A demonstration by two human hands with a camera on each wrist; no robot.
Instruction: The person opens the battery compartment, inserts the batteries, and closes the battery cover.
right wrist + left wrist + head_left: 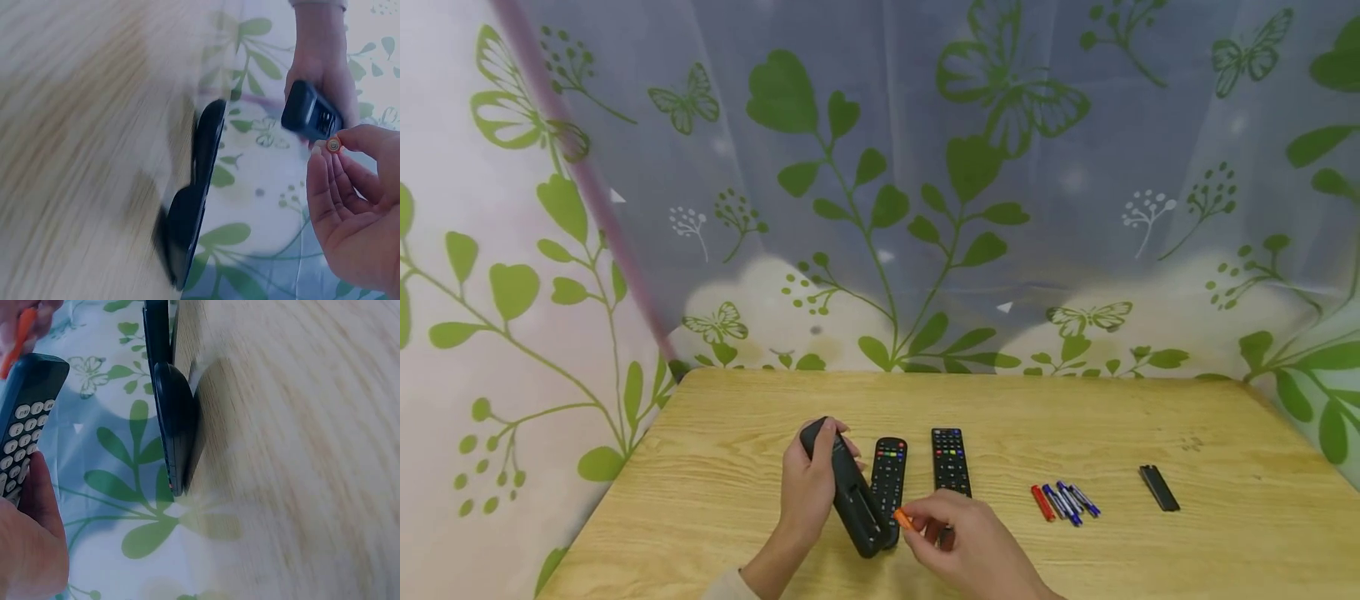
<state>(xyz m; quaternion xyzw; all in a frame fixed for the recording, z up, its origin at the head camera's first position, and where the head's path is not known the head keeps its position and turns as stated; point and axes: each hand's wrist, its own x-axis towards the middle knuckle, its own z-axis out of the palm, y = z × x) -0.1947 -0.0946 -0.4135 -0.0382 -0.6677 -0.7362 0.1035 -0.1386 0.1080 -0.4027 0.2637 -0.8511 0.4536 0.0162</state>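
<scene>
Gripping a dark remote [845,481] above the wooden table [737,404], the left hand [805,483] was leftmost, its fingers curled round the casing and its thumb on the back. Long axis of this remote: diagonal in the head view, upper left to lower right, with the battery slot [867,512] toward the lower end. Back faced the head camera; the keys showed from the left wrist. Slot contents could not be made out.

Next, a second remote [889,471] lay keys up, partly covered by the held one, its length pointing away from the person. Just right of the slot end, an orange battery [903,519] was pinched between thumb and fingertips of the right hand [973,537]. Battery axis in the head view: slanted, upper left to lower right; one metal end faced the right wrist camera. A third remote [951,458], keys up, was partly hidden by this hand. Farther right lay a red battery [1042,503], blue-and-silver batteries [1067,504] and, well apart, a black cover [1160,487], tilted likewise.
</scene>
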